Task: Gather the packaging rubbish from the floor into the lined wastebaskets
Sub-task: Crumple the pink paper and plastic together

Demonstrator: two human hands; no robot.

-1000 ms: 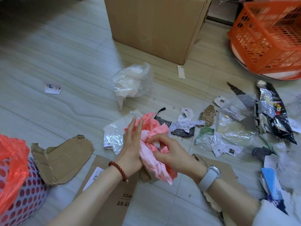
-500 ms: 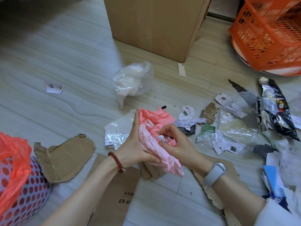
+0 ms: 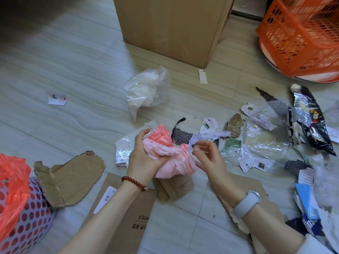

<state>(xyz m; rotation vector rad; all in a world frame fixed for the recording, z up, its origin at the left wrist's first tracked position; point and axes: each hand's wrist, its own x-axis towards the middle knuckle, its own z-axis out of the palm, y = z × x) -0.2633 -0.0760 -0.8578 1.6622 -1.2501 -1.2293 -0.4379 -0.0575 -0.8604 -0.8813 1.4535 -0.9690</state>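
Note:
My left hand [image 3: 145, 158] grips a crumpled pink plastic bag [image 3: 168, 154] above the floor, fingers wrapped round its upper part. My right hand [image 3: 208, 158] is at the bag's right side, fingers curled and pinching its edge. A perforated white wastebasket [image 3: 27, 222] with a red liner [image 3: 11, 184] stands at the lower left. Packaging scraps lie on the floor to the right: clear plastic film [image 3: 264, 142], a black foil wrapper [image 3: 310, 121], paper labels [image 3: 209, 123]. A clear bag with white paper [image 3: 146, 88] lies further back.
A large cardboard box [image 3: 170, 28] stands at the back. An orange mesh basket [image 3: 302, 33] sits at the top right. Torn cardboard pieces [image 3: 67, 176] and a flat printed cardboard sheet [image 3: 126, 217] lie near me. A small card [image 3: 57, 99] lies alone at the left.
My left hand has closed round the pink bag and bunched it tighter. My right hand has slid from the bag's middle to its right edge.

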